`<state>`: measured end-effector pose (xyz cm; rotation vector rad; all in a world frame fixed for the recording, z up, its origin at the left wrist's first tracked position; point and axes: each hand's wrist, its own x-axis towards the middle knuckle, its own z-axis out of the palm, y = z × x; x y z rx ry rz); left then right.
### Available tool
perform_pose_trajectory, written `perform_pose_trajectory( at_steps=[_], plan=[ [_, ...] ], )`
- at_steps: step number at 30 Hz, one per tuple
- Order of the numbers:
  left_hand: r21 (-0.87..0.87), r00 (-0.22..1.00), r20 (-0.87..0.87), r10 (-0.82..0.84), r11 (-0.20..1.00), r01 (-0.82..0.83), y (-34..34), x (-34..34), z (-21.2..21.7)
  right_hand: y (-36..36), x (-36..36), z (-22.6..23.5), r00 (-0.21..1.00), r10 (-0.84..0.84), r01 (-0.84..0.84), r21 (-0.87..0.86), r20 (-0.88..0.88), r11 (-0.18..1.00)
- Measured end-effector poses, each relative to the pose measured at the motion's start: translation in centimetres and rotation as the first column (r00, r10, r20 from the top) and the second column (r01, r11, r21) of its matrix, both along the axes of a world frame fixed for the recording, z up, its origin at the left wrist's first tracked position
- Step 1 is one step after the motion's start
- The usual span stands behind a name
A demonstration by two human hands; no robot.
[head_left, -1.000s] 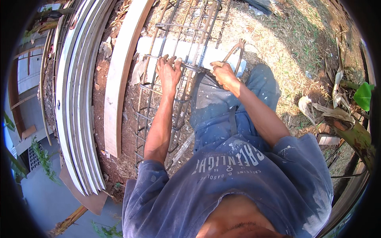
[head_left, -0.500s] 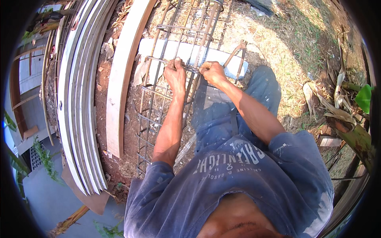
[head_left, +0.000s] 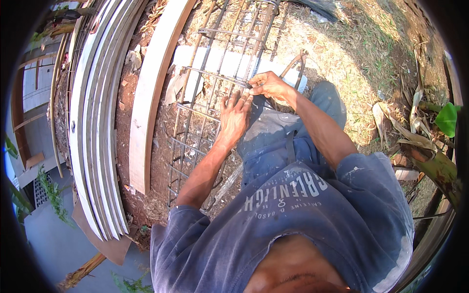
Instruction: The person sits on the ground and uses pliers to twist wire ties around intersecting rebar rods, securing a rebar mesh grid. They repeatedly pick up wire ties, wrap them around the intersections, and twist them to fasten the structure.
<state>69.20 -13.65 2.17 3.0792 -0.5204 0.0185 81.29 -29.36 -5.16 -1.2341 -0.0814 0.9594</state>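
A long rebar cage (head_left: 189, 118) of thin steel bars and square stirrups runs away from me along the ground. My left hand (head_left: 236, 115) lies over its right side, fingers stretched toward a stirrup corner. At that same corner, the fingertips of my right hand (head_left: 270, 84) are pinched together; whatever is between them is too small to make out. Beside my right hand a rusty two-legged tool, like pincers (head_left: 299, 62), rests by a white board (head_left: 273, 66) that lies crosswise under the cage.
Left of the cage lies a wooden plank (head_left: 145, 127), then a stack of long pale boards (head_left: 97, 132). Dry grass (head_left: 361, 63) covers the ground on the right, with dried leaves (head_left: 391, 122) and a green leaf (head_left: 447, 121) at the edge. A dark wire bundle (head_left: 315, 7) sits far ahead.
My left hand has let go of the stirrup's left part and moved right and nearer, its fingers now stretched out. My right hand has shifted slightly right, staying at the stirrup corner.
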Motion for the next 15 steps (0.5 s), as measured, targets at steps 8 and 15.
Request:
perform_pose_trajectory(
  at_steps=[8, 15],
  plan=[
    [-0.574, 0.879, -0.451, 0.156, 0.703, -0.42, 2.4, 1.4, 2.2, 1.4, -0.8, -0.1, 0.864, 0.19, -0.029, -0.33, 0.466, 0.943],
    [-0.227, 0.969, -0.238, 0.066, 0.966, -0.121, 0.5, 1.0, 3.1, 0.8, -0.1, -0.6, 0.898, 0.158, -0.072, -0.218, 0.41, 0.973]
  ],
)
